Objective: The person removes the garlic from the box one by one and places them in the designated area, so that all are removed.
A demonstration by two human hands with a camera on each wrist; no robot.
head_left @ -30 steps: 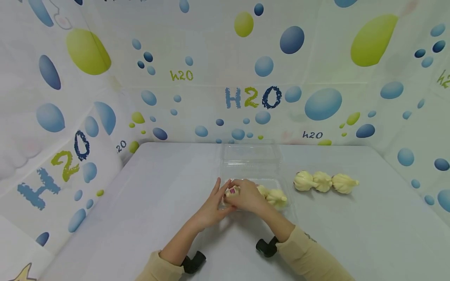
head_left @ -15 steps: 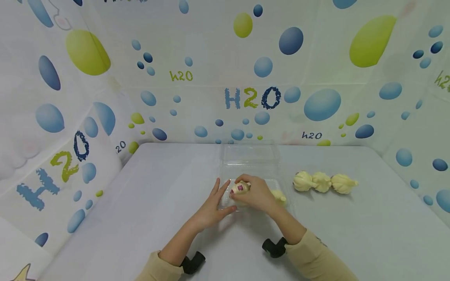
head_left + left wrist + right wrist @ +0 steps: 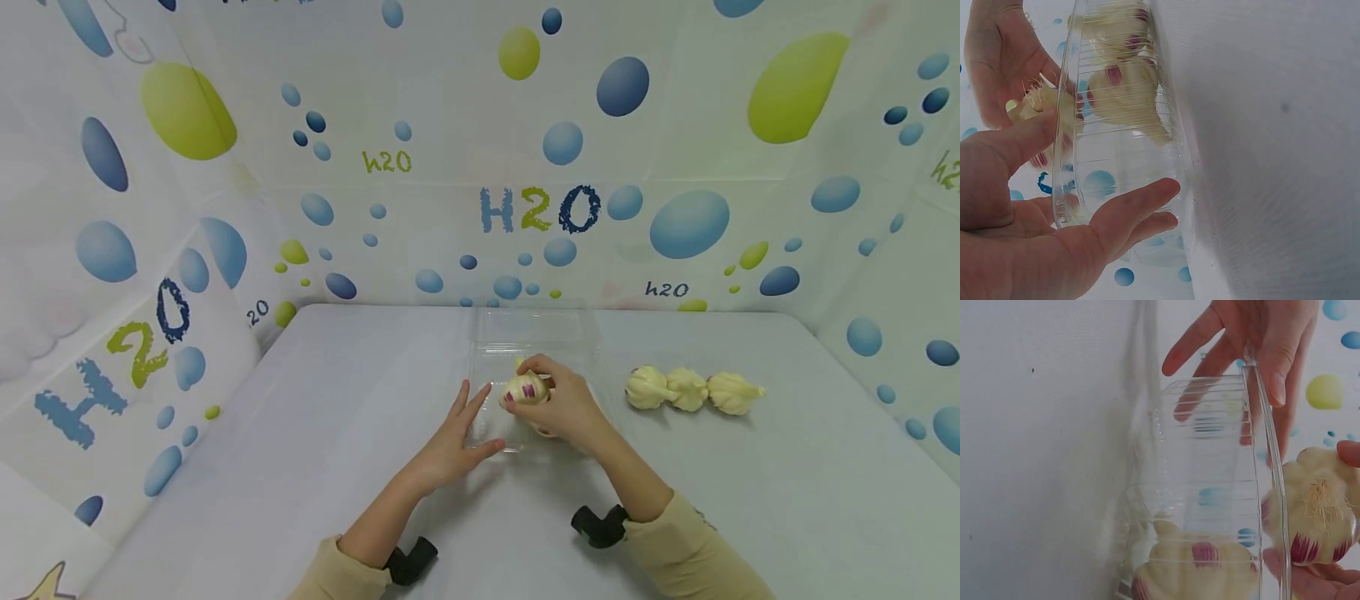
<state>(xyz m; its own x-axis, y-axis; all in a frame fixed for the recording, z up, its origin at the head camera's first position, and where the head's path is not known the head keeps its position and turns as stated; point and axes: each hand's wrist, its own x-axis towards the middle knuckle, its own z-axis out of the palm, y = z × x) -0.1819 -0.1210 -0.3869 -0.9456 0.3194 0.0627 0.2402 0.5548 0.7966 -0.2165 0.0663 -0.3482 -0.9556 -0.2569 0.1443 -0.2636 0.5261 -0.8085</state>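
Note:
My right hand (image 3: pixel 570 408) pinches a garlic bulb (image 3: pixel 525 389), cream with purple patches, over the clear plastic container (image 3: pixel 483 432). In the right wrist view that bulb (image 3: pixel 1319 503) shows its dry roots and sits beyond the container's rim. My left hand (image 3: pixel 450 446) rests at the container's left end, fingers spread and thumb extended along the near side. Through the ribbed wall in the left wrist view, two more garlic bulbs (image 3: pixel 1125 94) lie inside at the other end. In the head view my right hand mostly hides them.
The container's clear lid (image 3: pixel 536 329) lies folded back behind it. To the right, three garlic bulbs (image 3: pixel 686 389) lie in a row on the white table (image 3: pixel 337 400). A patterned cloth (image 3: pixel 450 167) stands behind. Black wrist cameras (image 3: pixel 600 527) sit under both forearms.
My right hand has brought the garlic bulb up from the container's left end and moved it rightward and away from me. My left hand has stayed at the container.

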